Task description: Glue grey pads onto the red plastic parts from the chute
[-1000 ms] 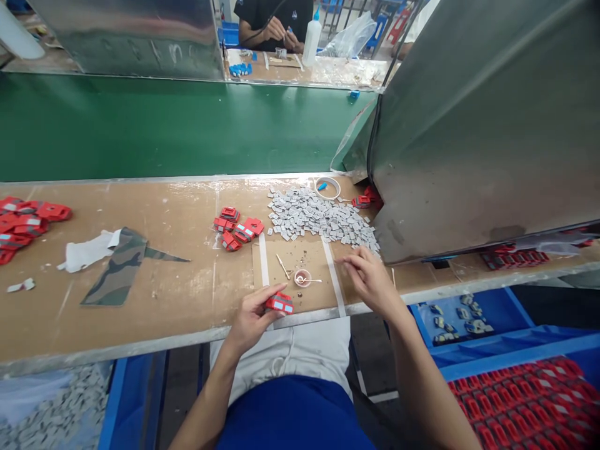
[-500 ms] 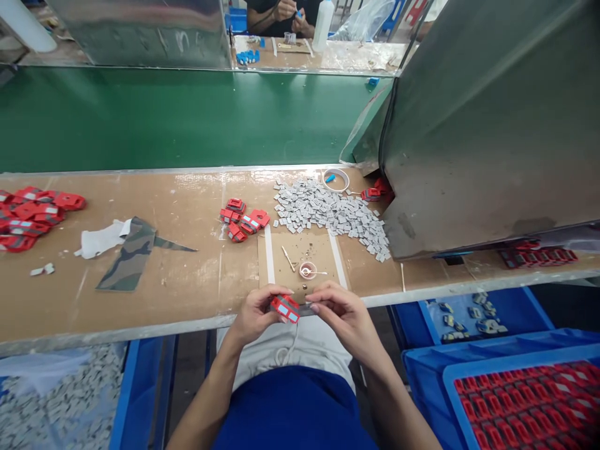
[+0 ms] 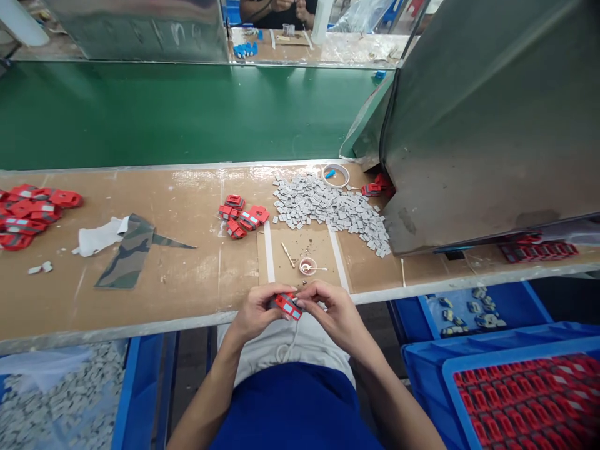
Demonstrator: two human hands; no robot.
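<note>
Far left: heap of red toy cars [image 3: 25,215] on the brown table [image 3: 182,200]. Next, a camouflage cloth [image 3: 126,255], lying flat. Then a small cluster of cars [image 3: 240,217], beyond the left hand and near it.

Left hand [image 3: 250,312]: at the table's near edge, thumb and fingers closed around the left end of one red car [image 3: 288,306].

Red car: held between the two hands, touching both, pale-windowed side facing up; just nearer the body than a stick [image 3: 287,255] and a small cup [image 3: 307,267].

Right hand [image 3: 337,312]: fingers curled, thumb and forefinger pinched on the car's right end; whether a small piece sits between them cannot be told.

Beyond the right hand: spread of grey tiles [image 3: 332,212], with a tape ring [image 3: 347,177] at its far edge. Far right, below table level: blue tray [image 3: 448,375] of red cars in rows.
</note>
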